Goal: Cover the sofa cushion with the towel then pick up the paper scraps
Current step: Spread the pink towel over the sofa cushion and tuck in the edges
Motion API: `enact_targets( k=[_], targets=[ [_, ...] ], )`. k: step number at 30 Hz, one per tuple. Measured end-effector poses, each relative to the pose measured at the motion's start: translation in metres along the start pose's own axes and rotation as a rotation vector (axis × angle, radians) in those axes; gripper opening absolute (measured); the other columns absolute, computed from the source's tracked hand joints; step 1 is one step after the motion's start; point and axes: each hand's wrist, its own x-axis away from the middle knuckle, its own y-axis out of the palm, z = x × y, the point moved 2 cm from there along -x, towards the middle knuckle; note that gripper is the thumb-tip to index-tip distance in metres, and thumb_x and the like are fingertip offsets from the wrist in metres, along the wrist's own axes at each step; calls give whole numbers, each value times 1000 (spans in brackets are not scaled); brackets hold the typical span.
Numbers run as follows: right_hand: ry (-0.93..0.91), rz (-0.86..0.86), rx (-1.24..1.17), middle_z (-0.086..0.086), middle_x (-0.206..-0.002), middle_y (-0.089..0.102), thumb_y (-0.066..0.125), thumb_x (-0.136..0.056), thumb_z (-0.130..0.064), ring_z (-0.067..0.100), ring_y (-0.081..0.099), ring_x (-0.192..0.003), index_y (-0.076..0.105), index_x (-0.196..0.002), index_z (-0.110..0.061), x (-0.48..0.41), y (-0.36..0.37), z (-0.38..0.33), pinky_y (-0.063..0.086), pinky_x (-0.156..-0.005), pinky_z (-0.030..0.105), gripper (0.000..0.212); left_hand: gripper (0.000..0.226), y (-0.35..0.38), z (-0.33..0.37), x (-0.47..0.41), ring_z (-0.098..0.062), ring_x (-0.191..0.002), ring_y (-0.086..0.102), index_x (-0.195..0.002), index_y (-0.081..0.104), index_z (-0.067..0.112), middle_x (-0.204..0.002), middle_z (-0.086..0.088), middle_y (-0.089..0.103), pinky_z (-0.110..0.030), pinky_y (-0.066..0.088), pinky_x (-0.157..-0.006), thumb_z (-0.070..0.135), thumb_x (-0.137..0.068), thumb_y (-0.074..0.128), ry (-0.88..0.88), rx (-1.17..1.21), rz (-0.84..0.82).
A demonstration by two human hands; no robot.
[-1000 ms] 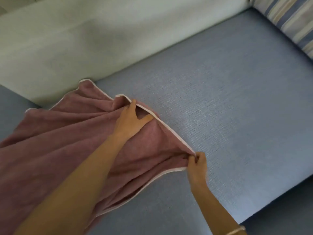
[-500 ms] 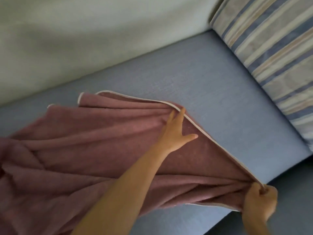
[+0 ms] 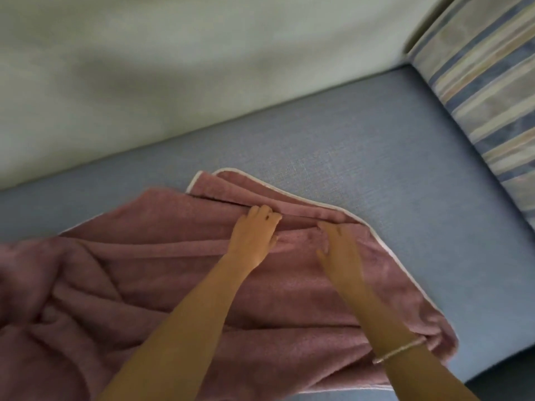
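A mauve towel [image 3: 144,285] with white trim lies rumpled in long folds over the left and middle of the blue sofa seat cushion [image 3: 405,183]. My left hand [image 3: 253,238] rests on the towel near its far edge, fingers curled into a fold there. My right hand [image 3: 340,253], blurred by motion, lies just to the right of it, fingers stretched over the towel and tips touching the same fold. The towel's near right corner sits bunched by the seat's front edge. The right part of the seat is bare. No paper scraps are in view.
A pale back cushion [image 3: 173,68] runs along the far side of the seat. A striped pillow [image 3: 486,96] leans at the right end. The seat's front edge [image 3: 492,366] drops off at the lower right.
My right hand let go of the towel's near right corner and moved up beside my left hand. The left hand curled its fingers into the fold. The view shifted right.
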Motion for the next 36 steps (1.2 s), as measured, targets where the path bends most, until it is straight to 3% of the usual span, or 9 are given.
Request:
enact_targets(
  k=[5, 8, 11, 13, 17, 21, 25, 30, 36],
  targets=[
    [-16, 79, 160, 10, -116, 49, 52, -90, -19, 27, 51, -106, 57, -104, -10, -23, 3, -7, 42, -70, 30, 18, 26, 2, -6, -11, -22, -116, 41, -115, 52, 11, -121, -5, 49, -32, 41, -87, 22, -98, 36, 47, -65, 6],
    [-33, 194, 133, 13, -106, 56, 56, -86, -15, 29, 51, -100, 59, -96, -4, -29, -12, -5, 36, -71, 30, 15, 20, -3, 1, -24, -26, -109, 48, -108, 55, 6, -113, -9, 55, -34, 46, -82, 17, -96, 42, 38, 28, 107],
    [41, 228, 175, 15, -103, 59, 55, -85, -15, 32, 50, -99, 60, -95, -3, -39, -29, 0, 41, -79, 39, 17, 3, -16, 14, -38, -29, -81, 59, -82, 60, 6, -85, -11, 61, -37, 53, -62, 8, -83, 61, 110, 124, 249],
    [21, 129, 227, 16, -106, 59, 49, -87, -12, 33, 50, -101, 61, -98, -3, -51, -37, -2, 40, -82, 39, 18, 7, -20, 12, -40, -25, -89, 56, -86, 59, 8, -93, -8, 60, -34, 48, -65, 13, -89, 55, 74, 222, 219],
    [-169, 19, 94, 12, -118, 57, 40, -92, -5, 30, 53, -106, 57, -112, -7, -80, -40, -52, 42, -86, 35, 26, 18, -30, -43, -24, -19, -102, 53, -105, 52, 13, -116, -4, 53, -28, 39, -69, 25, -94, 45, -224, 247, 259],
    [-387, -128, 53, 7, -131, 50, 40, -95, -13, 28, 54, -113, 47, -128, -14, -103, -10, -116, 44, -92, 38, 33, 44, -45, -107, -5, -30, -109, 54, -129, 40, 11, -133, -13, 41, -40, 47, -80, 30, -91, 51, -523, 131, 170],
    [-477, -264, 299, 11, -126, 49, 44, -94, -19, 31, 52, -111, 44, -124, -10, -96, 27, -142, 44, -88, 40, 31, 33, -42, -128, 0, -30, -106, 53, -114, 51, 9, -120, -14, 50, -41, 45, -82, 34, -92, 49, -507, 53, 59],
    [-319, 57, 149, 18, -113, 54, 40, -92, -13, 35, 57, -94, 46, -108, -4, -112, -8, -135, 34, -67, 35, 19, 25, -70, -124, -26, -37, -97, 55, -101, 55, 1, -111, -20, 53, -43, 42, -79, 23, -95, 44, -435, 131, 297],
    [-165, 514, -63, 23, -115, 51, 43, -90, -9, 39, 54, -95, 45, -109, 1, -170, -108, -123, 34, -68, 39, 21, 22, -119, -88, -87, -37, -97, 55, -105, 52, 1, -115, -19, 48, -45, 42, -75, 19, -94, 46, -285, 183, 522]
  ],
)
